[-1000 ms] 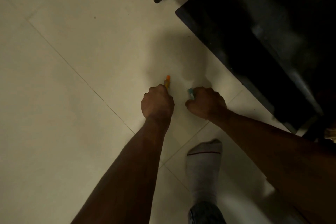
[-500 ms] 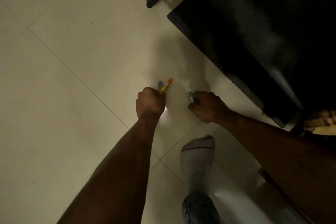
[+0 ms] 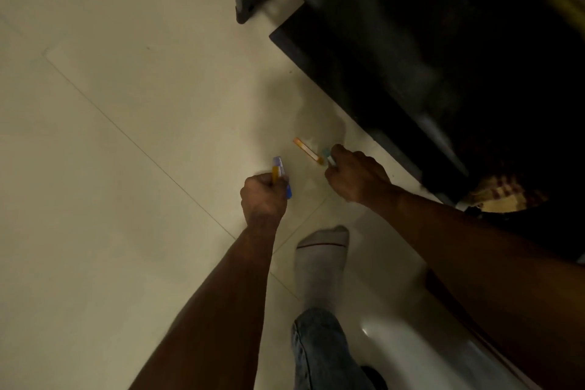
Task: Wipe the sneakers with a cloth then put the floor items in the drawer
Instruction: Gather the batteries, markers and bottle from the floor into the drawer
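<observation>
The orange stick (image 3: 306, 150) lies flat on the tile, the one small item not yet picked up, and the right hand (image 3: 356, 176) just beside it is curled around a teal-tipped piece (image 3: 327, 156). Left of the stick, the left hand (image 3: 264, 199) fists blue and yellow sticks (image 3: 280, 172). Best to pinch the stick with spare right fingertips (keeping the teal one tucked in the palm), then lift both hands level toward the drawer.

A dim home room: pale tiled floor (image 3: 126, 104), a socked foot (image 3: 321, 260) beside dark furniture (image 3: 443, 57).
</observation>
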